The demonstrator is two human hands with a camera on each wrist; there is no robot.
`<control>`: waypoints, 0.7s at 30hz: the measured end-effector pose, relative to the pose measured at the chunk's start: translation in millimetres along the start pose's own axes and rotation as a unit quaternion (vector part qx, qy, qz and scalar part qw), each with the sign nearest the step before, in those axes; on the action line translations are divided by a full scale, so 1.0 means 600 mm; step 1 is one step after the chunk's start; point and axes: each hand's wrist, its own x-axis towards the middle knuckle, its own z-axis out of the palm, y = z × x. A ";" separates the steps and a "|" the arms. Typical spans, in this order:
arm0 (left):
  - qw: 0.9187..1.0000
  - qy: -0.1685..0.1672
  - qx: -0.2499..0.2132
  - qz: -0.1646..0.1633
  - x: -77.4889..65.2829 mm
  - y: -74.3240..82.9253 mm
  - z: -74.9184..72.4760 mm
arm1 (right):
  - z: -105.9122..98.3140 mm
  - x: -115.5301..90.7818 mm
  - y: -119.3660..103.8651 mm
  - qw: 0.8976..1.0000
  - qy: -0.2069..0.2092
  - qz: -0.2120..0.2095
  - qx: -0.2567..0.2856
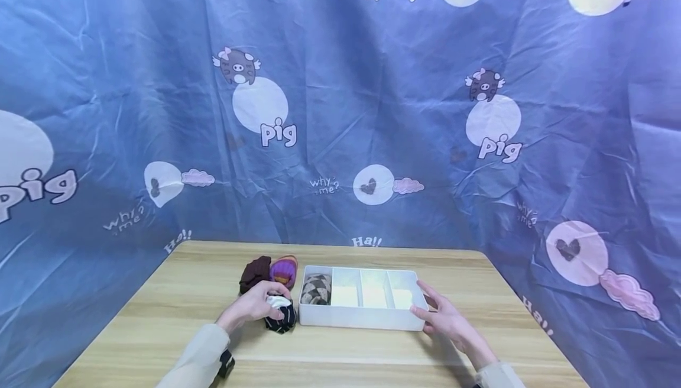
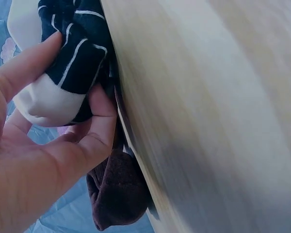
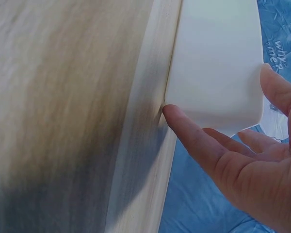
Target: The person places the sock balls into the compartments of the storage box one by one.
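Between its thumb and fingers my left hand pinches a rolled black sock with white stripes and a white end, just left of the white divided box. In the left wrist view, the thumb lies across the striped sock and the other fingers bend beneath it. My right hand touches the box's right end, fingers spread and fairly straight. The right wrist view shows one fingertip at the lower corner of the box and the thumb by its rim. A brown-and-beige patterned rolled sock sits in the leftmost compartment.
Behind my left hand lie a dark maroon rolled sock and a purple-and-orange rolled sock, close to the box's left side. All stand on a light wooden table. A blue printed cloth hangs behind and around the table.
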 end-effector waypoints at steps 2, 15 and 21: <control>1.000 0.006 -0.004 -0.001 -0.002 -0.001 -0.001 | 0.000 -0.001 0.001 1.000 -0.003 -0.001 0.002; 0.997 0.066 -0.034 0.028 -0.004 -0.003 -0.031 | -0.001 0.002 0.004 1.000 -0.010 -0.010 0.014; 0.991 0.100 -0.087 0.002 -0.004 0.012 -0.036 | -0.003 0.003 0.009 1.000 -0.013 -0.015 0.019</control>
